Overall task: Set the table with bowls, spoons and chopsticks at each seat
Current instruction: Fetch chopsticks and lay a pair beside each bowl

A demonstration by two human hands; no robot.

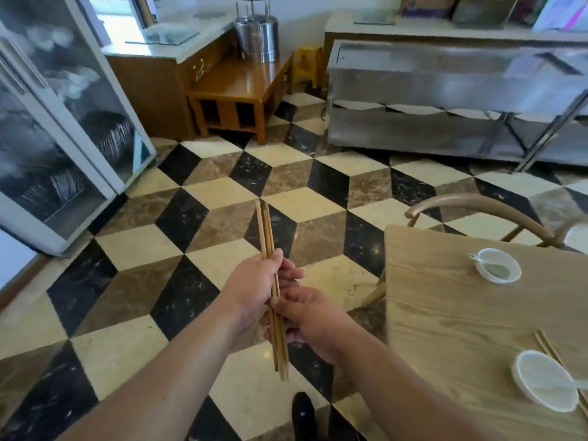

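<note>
A person stands on a floor of black, cream and brown diamond-shaped tiles [203,205], just off the left edge of a pale, wood-grained dining table [445,316], holding a bundle of long, light-brown wooden chopsticks [266,232] in both bare hands. The bundle hangs in the air to the left of the table, well apart from it and nearly upright in the view. The left hand [254,289] has its fingers curled round the middle of the bundle; the right hand [310,316], on the table's side of it, pinches the sticks lower down between thumb and fingers. On the table, a small round white bowl [484,275] with a white spoon [474,256] resting in it sits toward the far edge. A larger round white bowl [526,391], also with a white spoon [579,384], sits at the near right, with a laid pair of wooden chopsticks [544,342] running beside it. A curved-back wooden chair [471,203] stands at the table's far side. A black shoe [304,413] shows on the tiles below the hands, left of the table.
</note>
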